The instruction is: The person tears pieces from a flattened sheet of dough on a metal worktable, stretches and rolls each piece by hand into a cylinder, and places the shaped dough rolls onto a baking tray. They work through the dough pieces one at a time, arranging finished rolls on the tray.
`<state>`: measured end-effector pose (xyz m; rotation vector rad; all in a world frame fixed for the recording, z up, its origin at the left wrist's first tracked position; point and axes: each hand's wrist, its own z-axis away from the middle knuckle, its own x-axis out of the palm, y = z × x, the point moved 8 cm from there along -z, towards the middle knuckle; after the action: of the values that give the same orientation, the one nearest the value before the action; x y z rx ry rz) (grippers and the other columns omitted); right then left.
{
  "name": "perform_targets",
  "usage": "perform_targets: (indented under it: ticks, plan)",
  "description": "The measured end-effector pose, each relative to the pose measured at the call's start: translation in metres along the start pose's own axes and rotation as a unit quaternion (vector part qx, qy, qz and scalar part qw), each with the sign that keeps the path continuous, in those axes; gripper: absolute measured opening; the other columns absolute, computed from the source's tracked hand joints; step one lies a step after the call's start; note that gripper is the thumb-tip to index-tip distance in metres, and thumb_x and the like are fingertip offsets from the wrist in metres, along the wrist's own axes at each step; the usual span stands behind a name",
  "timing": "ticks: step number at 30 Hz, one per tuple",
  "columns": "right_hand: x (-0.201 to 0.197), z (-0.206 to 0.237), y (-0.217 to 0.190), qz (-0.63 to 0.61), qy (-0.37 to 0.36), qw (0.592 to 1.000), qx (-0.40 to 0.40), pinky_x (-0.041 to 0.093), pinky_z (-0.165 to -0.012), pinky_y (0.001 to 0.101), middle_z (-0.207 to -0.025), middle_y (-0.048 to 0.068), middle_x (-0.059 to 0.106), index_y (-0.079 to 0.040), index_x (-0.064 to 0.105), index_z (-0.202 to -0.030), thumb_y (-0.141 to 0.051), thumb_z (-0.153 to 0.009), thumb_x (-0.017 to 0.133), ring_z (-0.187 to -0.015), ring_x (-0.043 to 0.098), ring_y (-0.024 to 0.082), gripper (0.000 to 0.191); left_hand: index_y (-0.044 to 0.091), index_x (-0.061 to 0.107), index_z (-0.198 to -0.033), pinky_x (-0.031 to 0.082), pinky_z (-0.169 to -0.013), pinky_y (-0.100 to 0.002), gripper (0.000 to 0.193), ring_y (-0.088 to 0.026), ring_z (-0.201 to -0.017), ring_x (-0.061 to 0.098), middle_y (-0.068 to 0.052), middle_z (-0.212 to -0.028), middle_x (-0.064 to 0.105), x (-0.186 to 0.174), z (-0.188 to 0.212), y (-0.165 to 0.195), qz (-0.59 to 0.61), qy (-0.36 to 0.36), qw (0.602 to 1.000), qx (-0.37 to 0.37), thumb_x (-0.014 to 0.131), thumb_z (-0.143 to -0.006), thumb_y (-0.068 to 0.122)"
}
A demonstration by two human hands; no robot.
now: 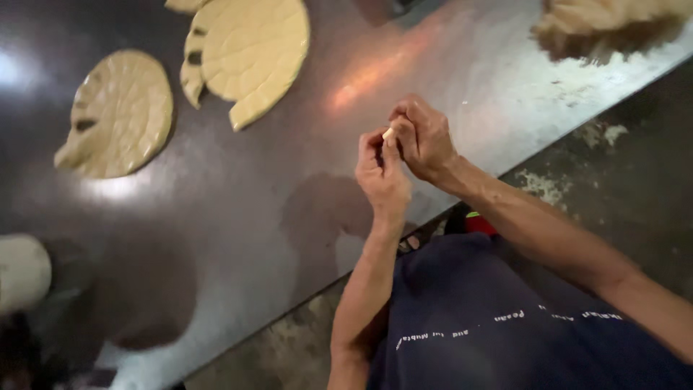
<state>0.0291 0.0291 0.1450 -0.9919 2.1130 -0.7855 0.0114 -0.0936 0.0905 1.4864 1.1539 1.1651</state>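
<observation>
Small pale dough piece [389, 133] pinched between fingertips of both hands, above table [289, 188] edge. Left hand [381, 173] below piece, right hand [426, 137] beside it, equally near. Each grip narrow, sharing piece. Long axis too small to tell.

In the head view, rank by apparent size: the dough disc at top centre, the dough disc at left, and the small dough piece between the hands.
1. Top-centre dough disc, partly cut off by the frame edge.
2. Left dough disc, somewhat smaller.
3. Small dough piece, pinched between left hand and right hand, by far the smallest.
</observation>
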Motion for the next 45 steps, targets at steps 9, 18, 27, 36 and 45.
perform_targets:
  ticks: [9,18,27,36,45]
  plan:
    - [-0.104,0.025,-0.005,-0.057,0.142,0.978,0.142,0.041,-0.061,0.0276,-0.079,-0.001,0.053,-0.002,0.057,-0.096,-0.021,-0.114,0.059,-0.071,0.047,0.007,0.027,0.002,0.061,-0.102,0.05,-0.071,-0.026,0.02,-0.011,-0.078,0.057,-0.003,-0.087,0.062,0.082,0.026,0.05,-0.063,-0.061,0.989,0.116,0.063,-0.109,0.021]
    - [-0.099,0.071,0.038,-0.201,0.059,0.927,0.31,0.048,-0.063,0.0223,-0.089,0.0,0.062,-0.003,0.063,-0.109,-0.023,-0.111,0.062,-0.078,0.055,0.005,0.02,0.001,0.061,-0.097,0.051,-0.069,-0.029,0.019,-0.012,-0.077,0.057,-0.002,-0.085,0.061,0.066,-0.06,0.003,-0.152,-0.031,0.981,0.117,0.063,-0.108,0.017]
    - [-0.231,0.029,0.151,0.444,-0.004,0.89,0.105,0.051,-0.109,0.049,-0.15,0.02,0.052,-0.006,0.064,-0.146,-0.012,-0.094,0.086,-0.133,0.055,0.043,0.056,0.004,0.073,-0.126,0.056,-0.094,-0.035,0.027,-0.022,-0.095,0.074,-0.005,-0.112,0.078,0.017,-0.022,0.049,-0.332,-0.065,0.903,0.266,0.067,-0.101,0.012]
    - [-0.267,0.032,0.185,0.559,0.02,0.826,-0.067,0.049,-0.095,0.0456,-0.107,0.01,0.065,-0.003,0.075,-0.114,0.007,-0.09,0.076,-0.108,0.059,0.03,0.026,0.007,0.06,-0.144,0.034,-0.124,-0.058,0.063,-0.034,-0.151,0.042,-0.012,-0.158,0.05,0.092,0.073,-0.088,-0.397,-0.366,0.81,0.23,0.071,-0.095,0.046]
    - [-0.261,0.068,0.205,0.395,0.051,0.885,0.244,0.052,-0.094,0.0447,-0.11,0.013,0.07,-0.005,0.076,-0.109,-0.008,-0.091,0.081,-0.107,0.065,0.033,0.019,0.004,0.059,-0.141,0.033,-0.118,-0.059,0.063,-0.039,-0.146,0.044,-0.018,-0.153,0.053,0.08,0.068,-0.09,-0.397,-0.409,0.798,0.194,0.075,-0.087,0.03]
